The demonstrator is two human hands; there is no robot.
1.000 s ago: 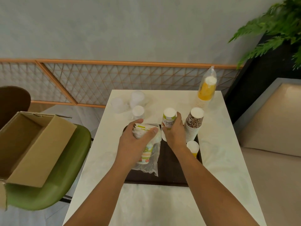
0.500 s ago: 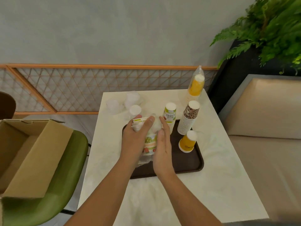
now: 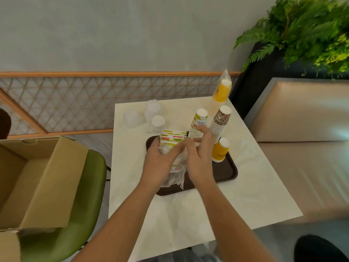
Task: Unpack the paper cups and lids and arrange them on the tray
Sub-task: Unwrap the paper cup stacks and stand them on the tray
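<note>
My left hand point(image 3: 160, 163) grips a stack of green-and-white printed paper cups point(image 3: 172, 138) half out of its clear plastic sleeve point(image 3: 174, 178), held over the dark brown tray point(image 3: 225, 172). My right hand point(image 3: 199, 157) pinches the plastic sleeve on the stack's right side. On the tray stand a tall green-printed cup stack point(image 3: 199, 123), a leopard-print stack point(image 3: 220, 123) and a short orange cup stack point(image 3: 220, 150). A bagged orange cup stack point(image 3: 220, 95) stands behind them on the table. Clear lid bundles point(image 3: 151, 114) lie at the table's far left.
The white marble table point(image 3: 245, 201) carries the tray. An open cardboard box point(image 3: 35, 182) sits on a green chair point(image 3: 85, 205) to the left. A beige bench point(image 3: 306, 140) lies right, with a fern point(image 3: 306, 29) above it. A lattice rail runs behind.
The camera has swung right and down. My right hand moved off the green-printed stack to the sleeve of the held stack, and the cups have come further out of the plastic.
</note>
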